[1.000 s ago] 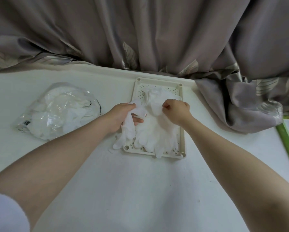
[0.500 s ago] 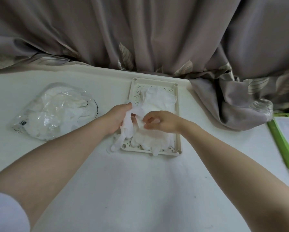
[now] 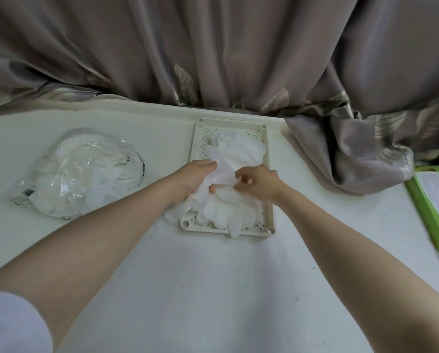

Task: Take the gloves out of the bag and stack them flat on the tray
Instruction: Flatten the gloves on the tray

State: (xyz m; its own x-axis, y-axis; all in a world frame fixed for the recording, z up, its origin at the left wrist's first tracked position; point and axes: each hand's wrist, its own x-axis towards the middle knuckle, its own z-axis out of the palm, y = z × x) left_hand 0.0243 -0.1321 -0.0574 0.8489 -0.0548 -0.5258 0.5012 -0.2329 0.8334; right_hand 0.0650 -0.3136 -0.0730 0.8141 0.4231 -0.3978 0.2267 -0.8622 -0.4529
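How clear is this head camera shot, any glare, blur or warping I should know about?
Head view: soft, dim light, faint shadows; white gloves wash out against the pale tray; the plastic bag shows small glints; wide-angle bending stretches the forearms; the right hand is slightly blurred.

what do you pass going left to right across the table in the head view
bag → left hand → right hand → curtain fold → green box
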